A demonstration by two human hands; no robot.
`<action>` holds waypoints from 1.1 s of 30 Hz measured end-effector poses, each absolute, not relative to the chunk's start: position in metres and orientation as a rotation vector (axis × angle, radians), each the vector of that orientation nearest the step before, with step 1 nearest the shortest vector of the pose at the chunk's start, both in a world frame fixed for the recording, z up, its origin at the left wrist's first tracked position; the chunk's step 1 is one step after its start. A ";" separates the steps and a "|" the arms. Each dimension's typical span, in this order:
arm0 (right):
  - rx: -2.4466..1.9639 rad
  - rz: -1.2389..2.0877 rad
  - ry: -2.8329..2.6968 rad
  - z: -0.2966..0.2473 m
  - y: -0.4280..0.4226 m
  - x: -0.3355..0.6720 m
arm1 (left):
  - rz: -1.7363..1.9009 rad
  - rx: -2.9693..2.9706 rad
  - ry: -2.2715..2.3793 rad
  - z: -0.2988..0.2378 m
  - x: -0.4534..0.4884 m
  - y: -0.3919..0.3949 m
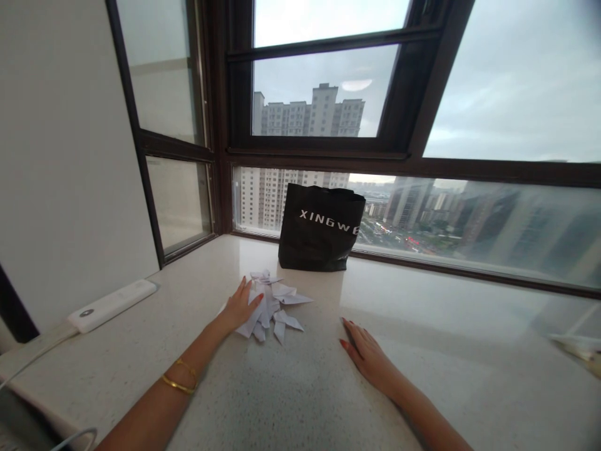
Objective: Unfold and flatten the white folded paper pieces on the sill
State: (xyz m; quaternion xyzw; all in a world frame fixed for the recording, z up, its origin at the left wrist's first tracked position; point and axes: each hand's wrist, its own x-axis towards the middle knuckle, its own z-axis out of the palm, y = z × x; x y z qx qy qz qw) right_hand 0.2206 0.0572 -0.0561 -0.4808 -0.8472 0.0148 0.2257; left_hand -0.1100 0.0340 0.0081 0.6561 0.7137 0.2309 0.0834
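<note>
Folded white paper pieces [268, 307], with pointed ends, lie in a loose heap on the pale speckled windowsill [300, 388]. My left hand [240, 305] rests against the heap's left side, its fingers stretched out over some of the papers. To the right of the heap, my right hand [364, 354] lies flat on the sill with fingers extended and nothing in it. Behind the papers stands a black bag [320, 232] with white lettering, upright near the window.
A white power strip [115, 305] with a cable lies at the left by the wall. Dark window frames [319, 156] border the sill at the back. Some blurred pale object [580, 351] sits at the far right edge.
</note>
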 end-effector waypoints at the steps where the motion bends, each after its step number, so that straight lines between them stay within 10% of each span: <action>1: -1.333 0.049 -2.339 -0.055 0.057 0.220 | 0.743 2.020 2.075 0.008 -0.112 0.044; 33: -1.241 0.454 -2.160 -0.036 0.055 0.222 | 0.363 1.951 2.267 0.007 -0.044 0.039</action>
